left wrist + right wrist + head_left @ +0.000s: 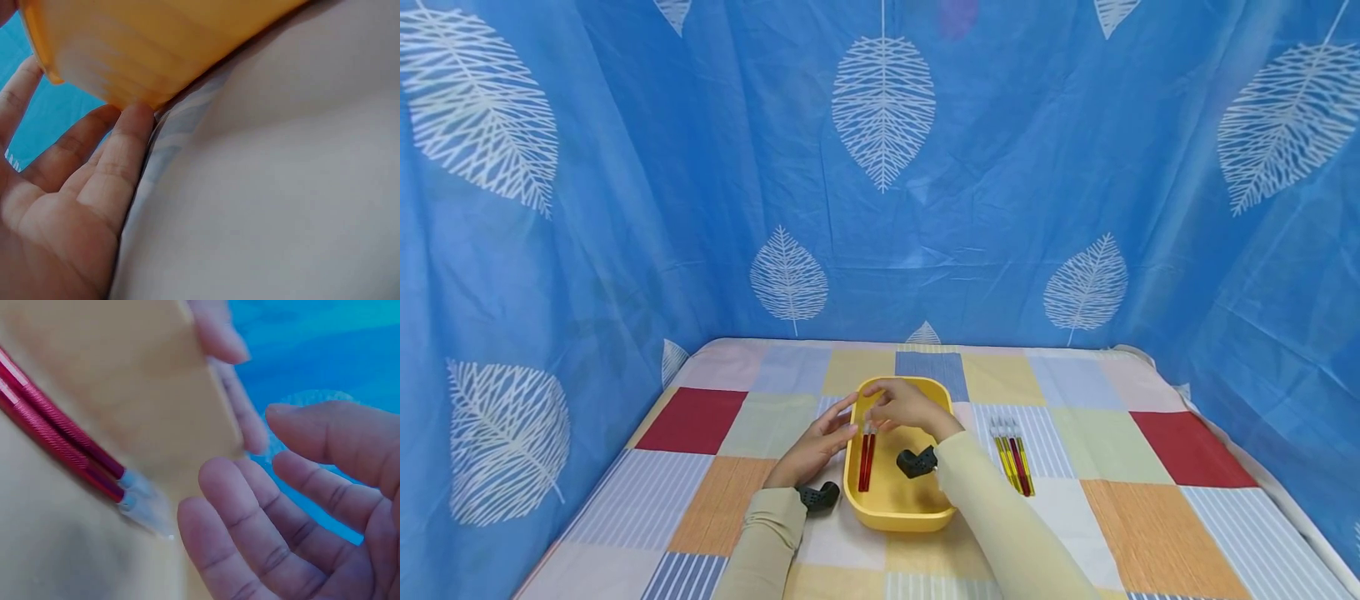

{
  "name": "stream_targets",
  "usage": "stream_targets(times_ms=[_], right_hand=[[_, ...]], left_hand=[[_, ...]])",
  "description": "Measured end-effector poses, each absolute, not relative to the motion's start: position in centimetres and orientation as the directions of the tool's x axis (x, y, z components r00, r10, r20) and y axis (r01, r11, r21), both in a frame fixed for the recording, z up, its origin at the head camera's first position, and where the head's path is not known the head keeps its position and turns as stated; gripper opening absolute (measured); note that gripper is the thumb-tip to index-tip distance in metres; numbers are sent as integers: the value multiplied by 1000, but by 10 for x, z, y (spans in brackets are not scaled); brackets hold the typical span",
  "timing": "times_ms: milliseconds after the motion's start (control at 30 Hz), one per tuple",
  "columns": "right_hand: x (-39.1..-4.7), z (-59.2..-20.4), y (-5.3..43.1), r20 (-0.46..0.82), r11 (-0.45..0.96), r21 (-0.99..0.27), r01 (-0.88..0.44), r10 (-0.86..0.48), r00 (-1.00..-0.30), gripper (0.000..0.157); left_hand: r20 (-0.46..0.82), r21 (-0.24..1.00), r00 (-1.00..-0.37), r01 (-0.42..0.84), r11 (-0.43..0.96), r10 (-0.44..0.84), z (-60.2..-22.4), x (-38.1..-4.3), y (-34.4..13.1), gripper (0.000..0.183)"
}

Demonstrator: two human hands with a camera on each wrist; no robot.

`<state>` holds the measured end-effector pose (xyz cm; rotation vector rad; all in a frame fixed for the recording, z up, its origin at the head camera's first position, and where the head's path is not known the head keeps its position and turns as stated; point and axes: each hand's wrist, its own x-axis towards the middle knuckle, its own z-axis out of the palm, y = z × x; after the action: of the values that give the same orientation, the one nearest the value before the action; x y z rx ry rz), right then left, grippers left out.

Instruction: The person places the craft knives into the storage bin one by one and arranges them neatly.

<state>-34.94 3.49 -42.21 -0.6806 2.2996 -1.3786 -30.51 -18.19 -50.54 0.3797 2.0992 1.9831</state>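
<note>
Inside the yellow plastic tray (925, 500), two slim red craft knives (867, 462) lie side by side along the left wall. In the right wrist view the knives (69, 440) show knurled handles and clear tip caps. My right hand (904, 404) is over the tray's far part, close to those caps; its fingers (219, 494) are loosely extended with nothing between them. My left hand (812, 446) rests at the tray's left side, thumb by the rim and straight fingers (128, 144) against the outer wall (156, 62).
To the right of the tray, several yellow knives and a red one (1015, 462) lie in a row on the patchwork cloth (1135, 500), caps pointing away. Blue leaf-patterned curtains (992, 208) enclose the table at the back and sides.
</note>
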Motion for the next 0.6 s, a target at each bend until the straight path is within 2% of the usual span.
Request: stream_targets(times_ms=[267, 600], right_hand=[[-342, -410, 53, -28, 359, -905, -228, -586, -810, 43], [-335, -405, 73, 85, 283, -904, -320, -614, -784, 46]], left_hand=[[-2, 998, -947, 16, 54, 321, -505, -305, -180, 74], [3, 999, -950, 15, 35, 312, -506, -306, -180, 72]])
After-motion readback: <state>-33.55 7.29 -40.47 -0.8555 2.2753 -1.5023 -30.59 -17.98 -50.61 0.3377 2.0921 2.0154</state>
